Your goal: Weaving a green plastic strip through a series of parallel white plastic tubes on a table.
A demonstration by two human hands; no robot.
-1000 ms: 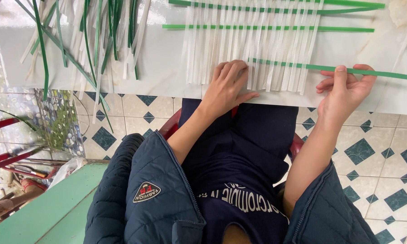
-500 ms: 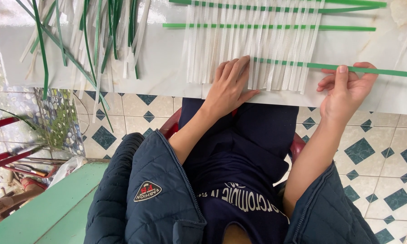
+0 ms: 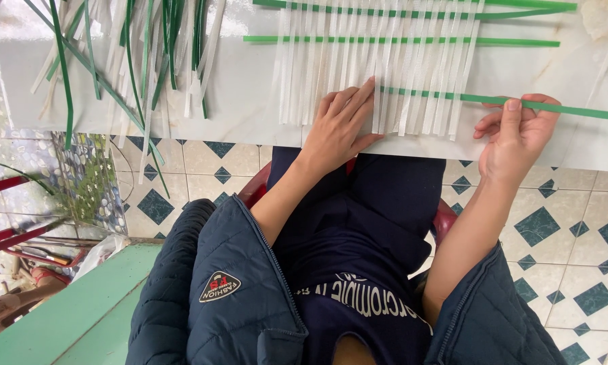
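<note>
A row of white plastic strips (image 3: 378,61) lies side by side on the white table (image 3: 250,101), crossed by green strips woven through them. My left hand (image 3: 341,125) rests flat on the lower ends of the white strips, fingers spread over them. My right hand (image 3: 517,132) pinches the nearest green strip (image 3: 574,109), which runs from the white strips off to the right. Two other green strips (image 3: 398,40) cross the white ones farther up.
A loose heap of green and white strips (image 3: 135,54) lies at the table's left. Below the table edge are a diamond-patterned tile floor (image 3: 561,223), a red chair (image 3: 257,189) under me, a green bench (image 3: 67,311) and tools at the lower left.
My left hand has slid slightly up and right over the white strips. My right hand has shifted a little along the green strip; the strip's end reaches farther into the white strips.
</note>
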